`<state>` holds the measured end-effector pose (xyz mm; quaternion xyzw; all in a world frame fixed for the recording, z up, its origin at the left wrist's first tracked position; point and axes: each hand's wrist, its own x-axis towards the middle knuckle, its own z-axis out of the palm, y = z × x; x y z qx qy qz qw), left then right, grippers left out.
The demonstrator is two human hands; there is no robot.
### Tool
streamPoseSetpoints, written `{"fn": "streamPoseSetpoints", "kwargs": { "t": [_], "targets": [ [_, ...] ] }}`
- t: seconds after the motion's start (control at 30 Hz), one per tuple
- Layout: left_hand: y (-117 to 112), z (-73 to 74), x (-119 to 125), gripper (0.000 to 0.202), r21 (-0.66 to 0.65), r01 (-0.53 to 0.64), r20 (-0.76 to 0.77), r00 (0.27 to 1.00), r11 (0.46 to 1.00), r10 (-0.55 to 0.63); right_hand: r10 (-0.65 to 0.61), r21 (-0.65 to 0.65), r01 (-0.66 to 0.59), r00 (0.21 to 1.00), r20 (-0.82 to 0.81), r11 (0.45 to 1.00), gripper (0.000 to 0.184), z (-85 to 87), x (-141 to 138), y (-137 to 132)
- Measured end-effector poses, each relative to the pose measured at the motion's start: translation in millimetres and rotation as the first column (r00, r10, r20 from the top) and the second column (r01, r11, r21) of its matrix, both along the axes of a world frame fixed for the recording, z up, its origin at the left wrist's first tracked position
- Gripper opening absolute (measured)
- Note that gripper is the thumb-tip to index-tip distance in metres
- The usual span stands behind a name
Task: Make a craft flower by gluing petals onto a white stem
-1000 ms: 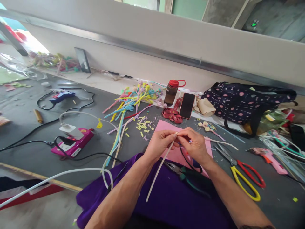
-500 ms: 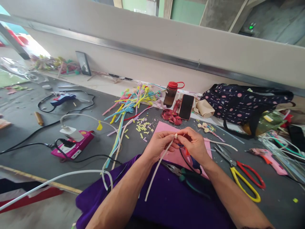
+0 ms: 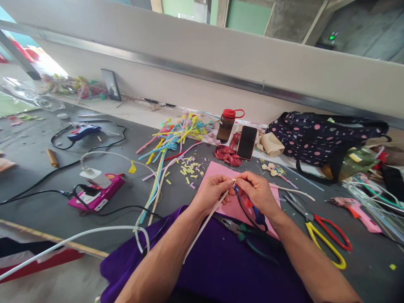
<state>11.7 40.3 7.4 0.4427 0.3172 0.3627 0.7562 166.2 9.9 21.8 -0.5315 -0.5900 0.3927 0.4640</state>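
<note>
My left hand (image 3: 211, 192) pinches the top end of a long white stem (image 3: 205, 223) that slopes down over purple cloth (image 3: 221, 261). My right hand (image 3: 257, 191) meets it fingertip to fingertip at that end, fingers closed in a pinch on the stem's tip. Both hands hover over a pink sheet (image 3: 232, 202) on the grey table. Pliers with green handles (image 3: 244, 231) lie just below my right hand, and a blue and red tool (image 3: 255, 211) sits under it.
Yellow and red scissors (image 3: 325, 242) lie to the right, a pink glue gun (image 3: 356, 208) beyond. Coloured stems (image 3: 172, 139) and cut bits lie ahead, with a red-capped bottle (image 3: 226, 124), phone (image 3: 247, 142) and dotted bag (image 3: 318, 136). A pink power strip (image 3: 97, 189) with cables is left.
The stem's lower end has swung slightly left and the hands have dropped a little lower over the pink sheet; both pinches hold.
</note>
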Motion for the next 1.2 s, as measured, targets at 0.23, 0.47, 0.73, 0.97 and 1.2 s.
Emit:
{"fn": "streamPoseSetpoints", "kwargs": {
  "t": [0.23,0.47,0.73,0.97,1.2],
  "targets": [
    [-1.8,-1.1,-0.1,0.028,0.006,0.039,-0.005,0.999,0.999,-0.039,0.043,-0.132,-0.07,0.98,-0.194,0.989,0.018,-1.9,-1.4,1.6],
    [-4.3,-0.2,0.3,0.028,0.004,0.076,0.015,0.997,0.997,-0.076,0.182,-0.081,-0.196,0.972,-0.15,0.977,0.028,-0.3,0.1,1.3],
    [-6.3,6.5,-2.6,0.023,0.047,0.116,-0.019,0.993,0.992,-0.115,0.163,-0.117,-0.204,0.944,-0.288,0.972,0.014,-3.4,3.6,2.0],
    [-8.5,-0.2,-0.4,0.022,0.2,0.048,-0.244,0.97,0.979,0.002,0.179,-0.094,-0.214,0.94,-0.291,0.972,0.01,-5.7,1.9,2.6],
    [-7.1,-0.2,1.8,0.024,0.21,0.022,-0.223,0.974,0.977,0.026,0.209,-0.098,-0.27,0.891,-0.403,0.958,0.015,-4.4,5.5,3.5]
  ]
}}
